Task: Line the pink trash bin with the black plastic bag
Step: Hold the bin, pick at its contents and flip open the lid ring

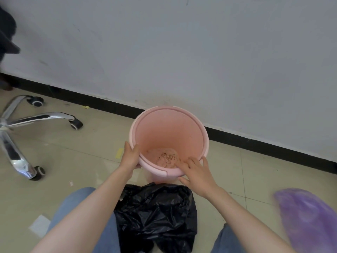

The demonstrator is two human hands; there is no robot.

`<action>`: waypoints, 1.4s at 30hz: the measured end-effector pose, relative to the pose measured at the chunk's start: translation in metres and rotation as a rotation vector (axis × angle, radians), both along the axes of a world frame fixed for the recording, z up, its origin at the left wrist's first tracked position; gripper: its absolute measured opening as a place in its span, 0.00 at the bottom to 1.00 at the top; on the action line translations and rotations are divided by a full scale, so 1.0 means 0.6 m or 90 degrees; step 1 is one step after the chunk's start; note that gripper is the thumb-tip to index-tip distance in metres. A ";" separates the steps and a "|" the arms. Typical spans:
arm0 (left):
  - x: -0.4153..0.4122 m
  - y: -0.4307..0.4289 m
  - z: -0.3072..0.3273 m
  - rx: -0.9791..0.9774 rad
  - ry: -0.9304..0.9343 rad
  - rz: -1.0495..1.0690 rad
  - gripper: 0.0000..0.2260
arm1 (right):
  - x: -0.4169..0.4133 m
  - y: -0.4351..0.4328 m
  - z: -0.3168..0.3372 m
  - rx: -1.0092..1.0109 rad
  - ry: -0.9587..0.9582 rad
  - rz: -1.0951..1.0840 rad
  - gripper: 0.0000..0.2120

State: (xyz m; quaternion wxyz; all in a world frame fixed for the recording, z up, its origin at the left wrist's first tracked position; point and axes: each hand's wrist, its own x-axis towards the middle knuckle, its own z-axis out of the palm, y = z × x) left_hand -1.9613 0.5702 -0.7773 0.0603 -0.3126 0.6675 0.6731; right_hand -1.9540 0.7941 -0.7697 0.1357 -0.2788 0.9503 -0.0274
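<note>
The pink trash bin stands on the tiled floor near the wall, tilted toward me, with dirt and small scraps on its bottom. My left hand grips its near-left rim, thumb inside. My right hand holds the near-right rim, fingers reaching inside and thumb on the outer wall. The black plastic bag lies crumpled on the floor between my knees, just in front of the bin and apart from both hands.
A chrome office chair base with black castors stands at the left. A blurred purple object is at the lower right. Behind the bin runs the white wall with a black skirting. Small scraps litter the floor.
</note>
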 end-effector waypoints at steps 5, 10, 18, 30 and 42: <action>0.028 0.010 -0.003 0.044 -0.003 0.036 0.12 | -0.008 -0.005 0.019 0.006 -0.004 0.001 0.17; 0.039 0.014 0.000 0.122 -0.006 0.081 0.15 | -0.023 -0.005 0.053 -0.032 -0.042 0.011 0.14; 0.040 0.011 0.006 0.148 -0.001 0.081 0.18 | -0.017 -0.008 0.061 -0.073 -0.056 0.014 0.14; 0.024 0.000 0.010 0.144 -0.022 0.069 0.18 | -0.079 -0.030 0.204 -0.262 0.020 0.018 0.19; -0.047 -0.009 0.021 0.129 -0.054 0.073 0.13 | -0.224 -0.057 0.298 -0.398 0.129 -0.104 0.14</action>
